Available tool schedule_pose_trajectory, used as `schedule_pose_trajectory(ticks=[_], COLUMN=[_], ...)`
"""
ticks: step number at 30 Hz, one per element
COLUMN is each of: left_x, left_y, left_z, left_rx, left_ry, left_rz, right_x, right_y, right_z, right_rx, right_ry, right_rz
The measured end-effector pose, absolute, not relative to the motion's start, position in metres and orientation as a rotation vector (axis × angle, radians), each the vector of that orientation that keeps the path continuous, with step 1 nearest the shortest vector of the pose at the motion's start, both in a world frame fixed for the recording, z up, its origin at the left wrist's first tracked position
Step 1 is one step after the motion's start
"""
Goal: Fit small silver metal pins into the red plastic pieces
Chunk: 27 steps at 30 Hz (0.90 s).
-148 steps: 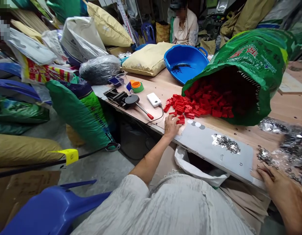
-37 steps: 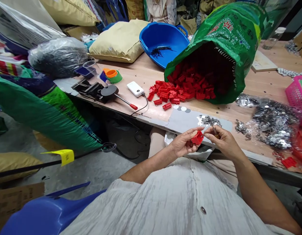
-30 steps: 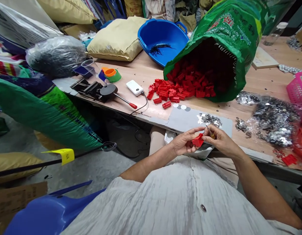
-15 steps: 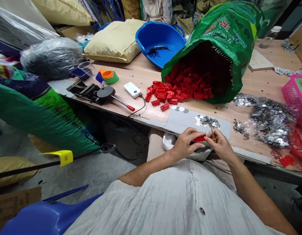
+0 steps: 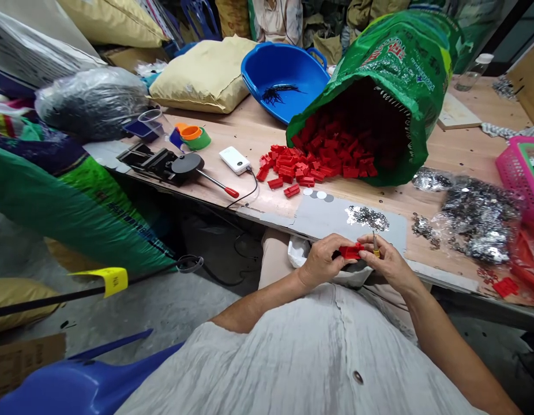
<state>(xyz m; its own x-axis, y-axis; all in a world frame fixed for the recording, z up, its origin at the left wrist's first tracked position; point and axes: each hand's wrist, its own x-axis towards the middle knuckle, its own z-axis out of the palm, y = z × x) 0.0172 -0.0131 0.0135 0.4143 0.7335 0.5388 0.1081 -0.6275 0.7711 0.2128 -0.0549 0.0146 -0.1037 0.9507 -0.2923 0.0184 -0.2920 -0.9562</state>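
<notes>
Just over the table's front edge, my left hand (image 5: pixel 326 257) grips a red plastic part (image 5: pixel 350 251) between thumb and fingers. My right hand (image 5: pixel 388 262) is closed on a small yellow-handled tool (image 5: pixel 376 251) whose thin metal shaft points up; its fingertips are at the right end of the red part. Right behind both hands, a grey sheet (image 5: pixel 319 216) carries a pile of small shiny metal pieces (image 5: pixel 367 218). More red plastic parts (image 5: pixel 288 164) spill from the mouth of a green sack (image 5: pixel 392 63).
To the left are a white power bank (image 5: pixel 234 159) with a cable and a black metal device (image 5: pixel 163 164) with a red-tipped lever. A blue basin (image 5: pixel 284 69) stands behind. At the right lie a plastic bag of metal pieces (image 5: pixel 483 213) and a pink basket (image 5: pixel 515 173).
My right fingers have shifted on the tool, which now stands more upright. More of the red part shows between my hands, which have turned slightly. The table things stay put.
</notes>
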Motion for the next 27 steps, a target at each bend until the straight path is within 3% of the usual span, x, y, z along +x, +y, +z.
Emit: schedule_pose_trajectory(ticks=[8, 13, 15, 20, 27], left_x=[0.008, 0.002, 0.001, -0.002, -0.007], left_y=[-0.005, 0.000, 0.002, 0.005, 0.008], left_z=[0.001, -0.007, -0.006, 0.000, -0.002], left_rx=[1.738, 1.419, 1.233, 0.998, 1.025], left_ry=[0.506, 0.590, 0.609, 0.694, 0.791], left_rz=[1.203, 1.091, 1.055, 1.048, 1.075], right_x=[0.213, 0.216, 0.219, 0.219, 0.198], right_y=[-0.058, -0.040, -0.022, 0.029, 0.067], right_z=[0.013, 0.020, 0.021, 0.016, 0.005], right_rx=[-1.198, -1.216, -1.351, -1.866, -2.088], right_ry=[-1.029, -1.291, -1.454, -1.833, -2.093], right_rz=[1.743, 1.754, 1.533, 0.526, 0.183])
